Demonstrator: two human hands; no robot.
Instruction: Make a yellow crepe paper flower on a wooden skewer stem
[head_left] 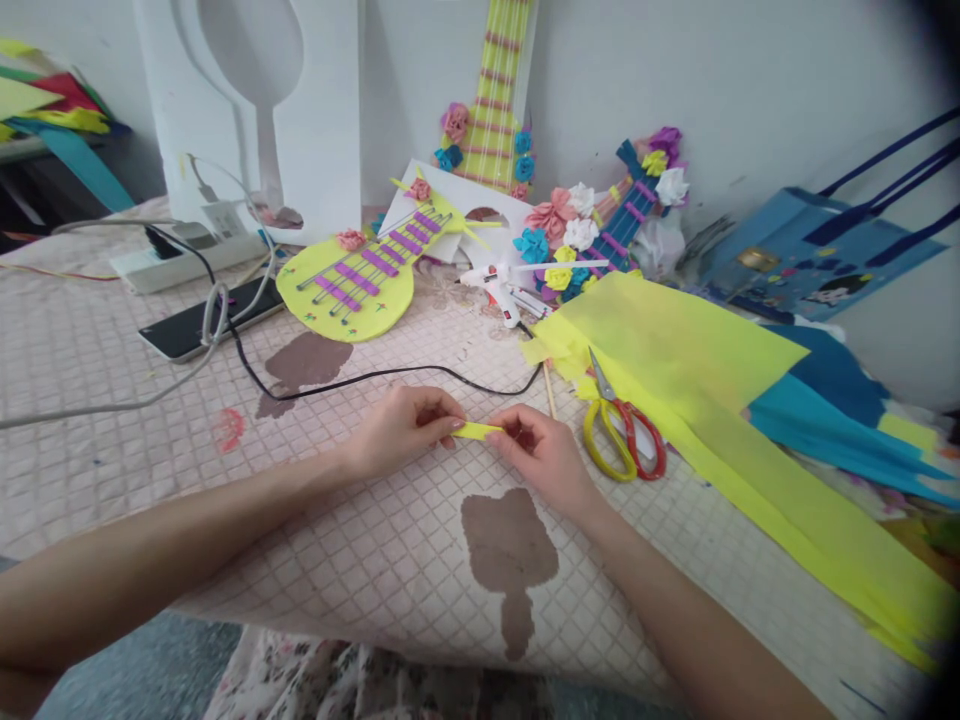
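A small folded strip of yellow crepe paper [478,431] is stretched level between my two hands, just over the quilted tablecloth. My left hand [405,428] pinches its left end between thumb and fingers. At the other end, my right hand [541,452] grips it the same way. Scissors with one yellow and one red handle [619,425] lie to the right of my right hand. Beyond them spreads a large sheet of yellow crepe paper [667,330]. A thin wooden stick [550,388] lies just behind my right hand.
A white glue gun [495,290] stands behind my hands, its black cord [360,378] crossing the table. Yellow paper instrument [352,285], flowered blue instrument [622,225], phone [202,325] and power strip [165,258] lie farther back. A blue bag [825,250] leans at the right wall.
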